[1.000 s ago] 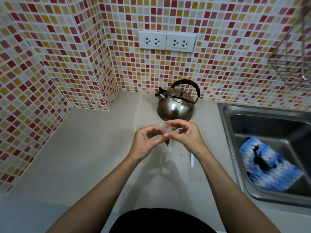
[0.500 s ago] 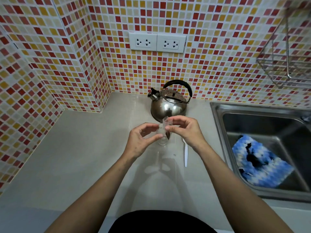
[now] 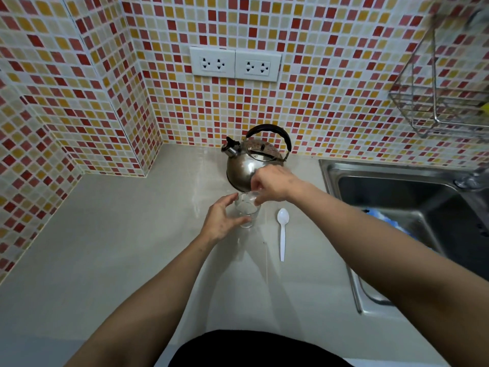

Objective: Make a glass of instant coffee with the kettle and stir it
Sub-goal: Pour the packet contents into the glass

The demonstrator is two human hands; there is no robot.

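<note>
A small clear glass (image 3: 247, 213) stands on the pale counter (image 3: 119, 247), in front of a steel kettle (image 3: 250, 165) with a black handle. My left hand (image 3: 222, 221) wraps around the glass from the left. My right hand (image 3: 274, 182) hovers over the rim and pinches a small clear packet (image 3: 250, 197), tipped toward the glass. Its contents are too small to make out. A white plastic spoon (image 3: 282, 231) lies on the counter just right of the glass.
A steel sink (image 3: 397, 186) with a blue and white cloth (image 3: 381, 215) inside is at the right. A wire rack (image 3: 439, 107) hangs on the tiled wall above it. Two wall sockets (image 3: 235, 64) sit above the kettle.
My hands moved apart: the left went down to hold the glass, the right carried the packet over its rim. The spoon is now uncovered. The view tilted upward.
</note>
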